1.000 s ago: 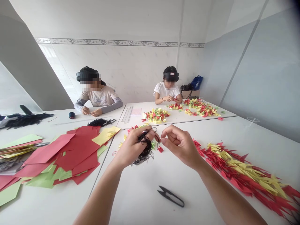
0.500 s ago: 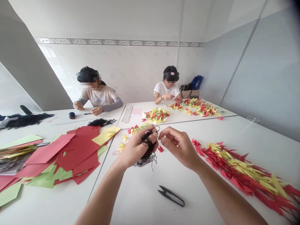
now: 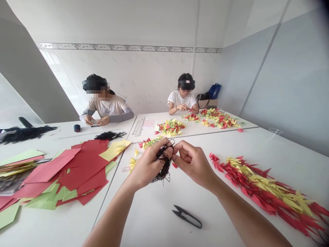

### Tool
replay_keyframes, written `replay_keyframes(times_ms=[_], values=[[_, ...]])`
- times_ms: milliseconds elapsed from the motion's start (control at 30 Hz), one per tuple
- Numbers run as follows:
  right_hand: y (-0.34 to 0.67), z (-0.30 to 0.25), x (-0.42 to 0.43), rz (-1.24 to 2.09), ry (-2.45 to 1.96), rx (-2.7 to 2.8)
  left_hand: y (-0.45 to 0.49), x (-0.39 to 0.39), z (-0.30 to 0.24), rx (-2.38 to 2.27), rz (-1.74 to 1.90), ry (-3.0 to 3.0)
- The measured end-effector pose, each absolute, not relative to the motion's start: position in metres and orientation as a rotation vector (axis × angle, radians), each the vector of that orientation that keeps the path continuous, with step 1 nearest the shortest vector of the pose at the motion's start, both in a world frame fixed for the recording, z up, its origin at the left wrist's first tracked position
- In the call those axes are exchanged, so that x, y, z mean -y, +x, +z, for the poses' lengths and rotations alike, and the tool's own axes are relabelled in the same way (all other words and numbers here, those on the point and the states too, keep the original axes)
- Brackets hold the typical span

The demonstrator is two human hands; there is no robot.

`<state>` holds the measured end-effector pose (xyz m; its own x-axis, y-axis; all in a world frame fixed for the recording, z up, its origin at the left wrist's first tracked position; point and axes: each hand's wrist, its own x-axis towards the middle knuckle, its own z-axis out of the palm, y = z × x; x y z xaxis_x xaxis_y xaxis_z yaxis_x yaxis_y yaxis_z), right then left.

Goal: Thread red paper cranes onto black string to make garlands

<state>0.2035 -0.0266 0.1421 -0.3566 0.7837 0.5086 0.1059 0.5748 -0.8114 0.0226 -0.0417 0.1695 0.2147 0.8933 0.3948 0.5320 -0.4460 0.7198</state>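
My left hand point(image 3: 147, 164) is closed around a tangled bundle of black cord point(image 3: 164, 168), whose loose ends hang below the fingers. A thin loop of cord rises over the top of that hand. Close against the bundle's right side, my right hand point(image 3: 194, 161) pinches with thumb and forefinger at the cord; its other fingers are curled in. Black thread snips point(image 3: 187, 216) lie on the white table below the hands. Behind my left hand sit folded paper pieces point(image 3: 151, 141) in red, yellow and green, partly hidden by it.
Strings of red and yellow folded paper point(image 3: 267, 188) stretch along the right. Red, green and yellow paper sheets point(image 3: 84, 168) spread over the left table. Across the table sit two people point(image 3: 102, 104), point(image 3: 182, 97), with piles of folded paper point(image 3: 171, 127) and black cord point(image 3: 110, 135) before them.
My right hand has moved left, and its fingertips have closed at the cord beside my left hand. The view has shifted slightly. The left co-worker's hands have come closer together.
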Motion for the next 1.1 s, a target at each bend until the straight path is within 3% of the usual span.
replay_keyframes(times_ms=[433,800,1100], values=[[0.204,0.14,0.024,1.067,-0.675,1.735,0.028,0.048,0.178,-1.22,1.016,2.156],[0.218,0.147,0.017,0.994,-0.597,1.735,0.011,0.04,0.181,-1.29,0.891,2.3],[0.232,0.154,0.008,1.191,-0.31,1.347,-0.003,0.036,0.184,-1.294,0.734,2.376]])
